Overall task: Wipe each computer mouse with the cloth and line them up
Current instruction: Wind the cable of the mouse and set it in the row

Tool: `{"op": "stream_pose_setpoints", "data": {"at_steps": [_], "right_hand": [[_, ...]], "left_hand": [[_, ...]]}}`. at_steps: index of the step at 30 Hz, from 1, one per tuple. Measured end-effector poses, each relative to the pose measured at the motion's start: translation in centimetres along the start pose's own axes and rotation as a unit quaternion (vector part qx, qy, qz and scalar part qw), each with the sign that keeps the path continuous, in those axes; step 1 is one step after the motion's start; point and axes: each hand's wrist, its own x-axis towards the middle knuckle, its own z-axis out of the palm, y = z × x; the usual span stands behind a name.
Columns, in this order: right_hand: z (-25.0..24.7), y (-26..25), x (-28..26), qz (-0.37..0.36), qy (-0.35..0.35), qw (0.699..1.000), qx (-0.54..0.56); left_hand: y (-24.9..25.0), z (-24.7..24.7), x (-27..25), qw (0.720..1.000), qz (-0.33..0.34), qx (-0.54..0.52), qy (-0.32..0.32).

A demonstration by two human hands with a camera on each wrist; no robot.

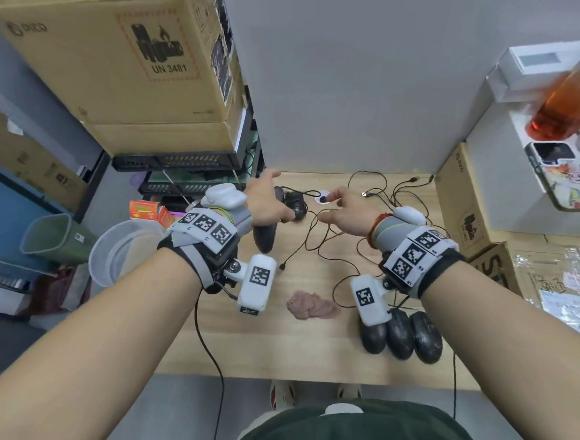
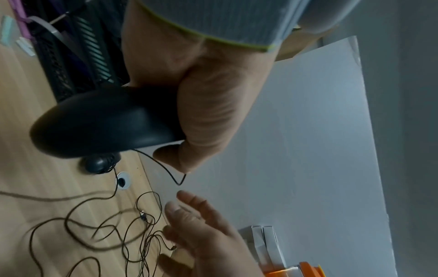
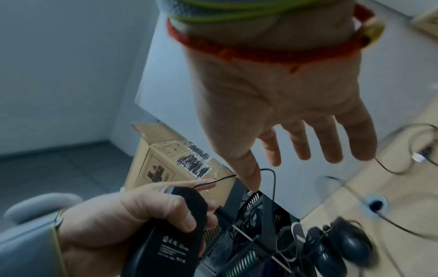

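Note:
My left hand (image 1: 268,204) grips a black corded mouse (image 1: 262,236) lifted off the wooden table (image 1: 280,340); its labelled underside (image 3: 170,241) faces the right wrist camera. My right hand (image 1: 343,209) hovers open beside it, fingers spread (image 3: 331,142), holding nothing. Another black mouse (image 1: 297,204) lies on the table at the back, just beyond my left hand. Three black mice (image 1: 400,336) sit side by side at the front right. A crumpled pinkish cloth (image 1: 312,306) lies untouched in the middle of the table.
Tangled mouse cables (image 1: 355,223) spread over the table around a cable hole (image 1: 322,198). Cardboard boxes (image 1: 125,60) and black mesh trays (image 1: 179,161) stand at the left, with a clear tub (image 1: 124,250). A box (image 1: 464,205) and an orange bottle (image 1: 563,108) are at the right.

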Motion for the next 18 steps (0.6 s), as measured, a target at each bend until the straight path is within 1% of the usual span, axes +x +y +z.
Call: {"op": "stream_pose_setpoints", "data": {"at_steps": [1,3,5,6,8,11,14,16,18], "right_hand": [[-0.4,-0.3,0.0,-0.019,0.021,0.999,-0.041],[-0.9,-1.2,0.0,-0.091,0.048,0.993,-0.062],[-0.9,-1.9,0.1,-0.167,0.028,0.983,-0.073],[-0.7,-2.2,0.2,-0.194,0.014,0.977,-0.082],[-0.6,-2.5,0.2,-0.227,0.016,0.971,-0.076],[-1.0,-2.4,-0.1,-0.207,0.039,0.978,-0.005],[-1.4,-2.1,0.0,-0.206,0.074,0.976,0.018],[-1.8,-2.1,0.1,-0.206,0.105,0.973,0.01],[-2.5,-2.2,0.1,-0.206,0.13,0.97,0.0]], "left_hand": [[0.1,-0.2,0.0,1.0,0.004,0.005,-0.006],[0.5,-0.4,-0.2,0.999,0.028,0.011,-0.018],[0.9,-0.4,-0.3,0.998,0.058,0.01,-0.032],[1.0,-0.4,-0.4,0.997,0.071,0.004,-0.04],[1.2,-0.4,-0.5,0.994,0.096,-0.007,-0.046],[1.2,-0.6,-0.8,0.992,0.115,-0.025,-0.055],[0.7,-0.5,-1.0,0.992,0.08,-0.064,-0.074],[0.2,-0.4,-1.2,0.987,0.063,-0.099,-0.112],[-0.2,-0.4,-1.7,0.976,0.045,-0.148,-0.156]]}}
